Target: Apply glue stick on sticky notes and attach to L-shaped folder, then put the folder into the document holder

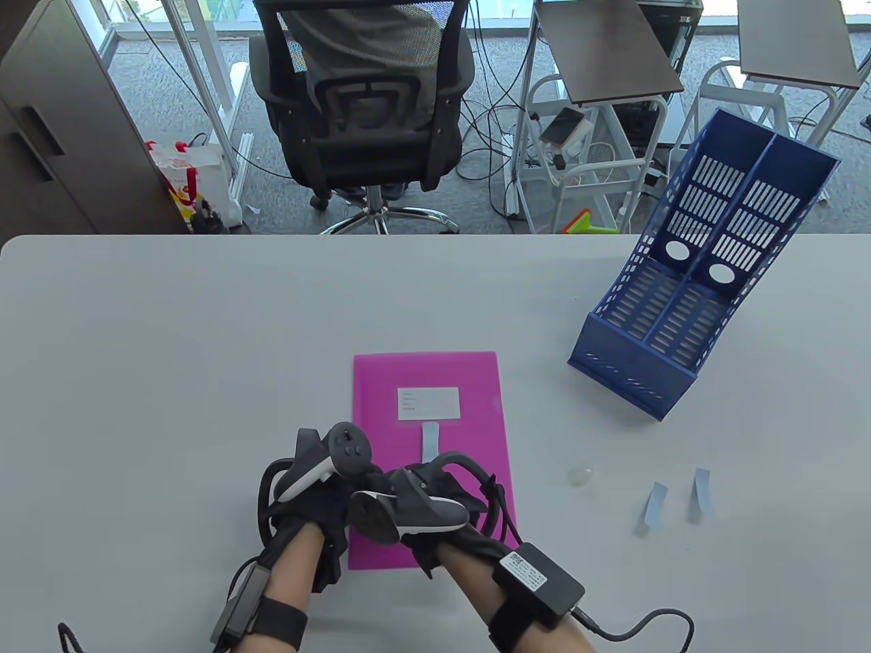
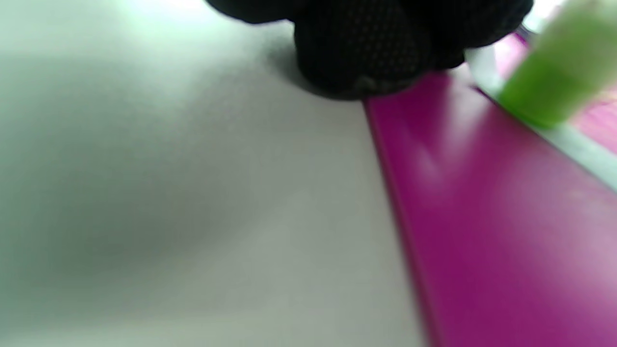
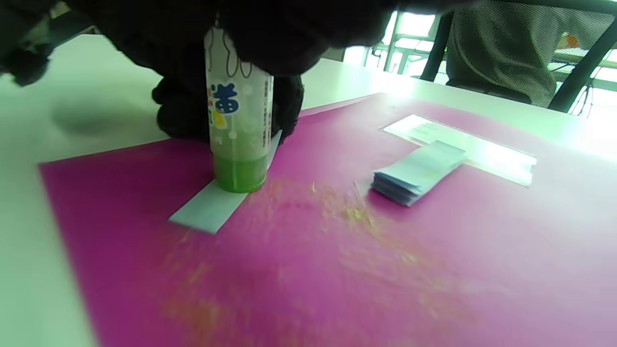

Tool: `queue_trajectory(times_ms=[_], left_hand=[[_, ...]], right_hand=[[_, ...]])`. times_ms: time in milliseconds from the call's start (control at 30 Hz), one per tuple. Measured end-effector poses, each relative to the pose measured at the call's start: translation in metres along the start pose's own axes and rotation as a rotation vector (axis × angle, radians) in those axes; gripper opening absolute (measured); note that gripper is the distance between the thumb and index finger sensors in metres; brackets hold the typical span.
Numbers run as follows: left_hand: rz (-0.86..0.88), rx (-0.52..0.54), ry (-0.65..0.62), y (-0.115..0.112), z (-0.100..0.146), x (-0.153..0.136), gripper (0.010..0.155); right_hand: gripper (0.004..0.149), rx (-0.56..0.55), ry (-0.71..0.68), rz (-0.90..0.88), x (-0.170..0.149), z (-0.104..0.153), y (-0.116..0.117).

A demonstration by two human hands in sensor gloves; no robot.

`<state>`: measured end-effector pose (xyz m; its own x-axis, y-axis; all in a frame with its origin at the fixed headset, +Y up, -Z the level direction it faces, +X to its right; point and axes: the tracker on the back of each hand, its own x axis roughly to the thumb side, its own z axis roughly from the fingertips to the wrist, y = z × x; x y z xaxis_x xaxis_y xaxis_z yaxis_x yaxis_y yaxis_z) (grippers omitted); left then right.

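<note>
A magenta L-shaped folder (image 1: pixel 469 381) lies flat on the grey table, with a white label (image 1: pixel 428 403) and a small pad of blue sticky notes (image 1: pixel 431 441) on it. My right hand (image 1: pixel 425 500) grips a green glue stick (image 3: pixel 238 125) upright, its tip pressed onto a pale blue sticky note (image 3: pixel 207 209) lying on the folder's near-left part. My left hand (image 1: pixel 320 493) sits close beside it. Its fingertips (image 3: pixel 181 111) press down at the folder's left edge, just behind the glue stick. The blue document holder (image 1: pixel 687 286) stands tilted at the far right.
Two loose blue sticky notes (image 1: pixel 654 507) (image 1: pixel 702 491) and a small clear cap (image 1: pixel 580 474) lie on the table right of the folder. Yellowish glue smears (image 3: pixel 347 217) mark the folder. An office chair (image 1: pixel 367 102) stands beyond the table's far edge.
</note>
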<state>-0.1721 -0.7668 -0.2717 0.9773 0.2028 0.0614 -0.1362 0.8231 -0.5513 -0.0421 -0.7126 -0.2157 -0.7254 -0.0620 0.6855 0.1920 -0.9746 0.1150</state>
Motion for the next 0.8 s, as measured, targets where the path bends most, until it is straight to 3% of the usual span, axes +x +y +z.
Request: queue_trajectory(times_ms=[100,300,500,700,800], left_hand=[[0.001,-0.005,-0.001,0.0,0.0,0.0,0.032],[-0.01,0.003,0.001,0.0,0.0,0.001,0.032],[-0.005,-0.004,0.0,0.001,-0.001,0.001,0.032],[-0.015,0.003,0.003,0.001,-0.001,0.002,0.032],[-0.021,0.003,0.005,0.001,-0.001,0.002,0.032]], right_hand=[[0.05,0.055,-0.036,-0.017,0.001,0.019,0.002],[0.05,-0.031,0.033,-0.029,-0.001,-0.008,0.0],[0.05,0.045,-0.018,-0.05,0.002,0.018,0.003],[0.05,-0.028,0.029,-0.034,0.001,0.001,0.003],[0.05,0.03,0.006,-0.032,0.005,0.011,0.002]])
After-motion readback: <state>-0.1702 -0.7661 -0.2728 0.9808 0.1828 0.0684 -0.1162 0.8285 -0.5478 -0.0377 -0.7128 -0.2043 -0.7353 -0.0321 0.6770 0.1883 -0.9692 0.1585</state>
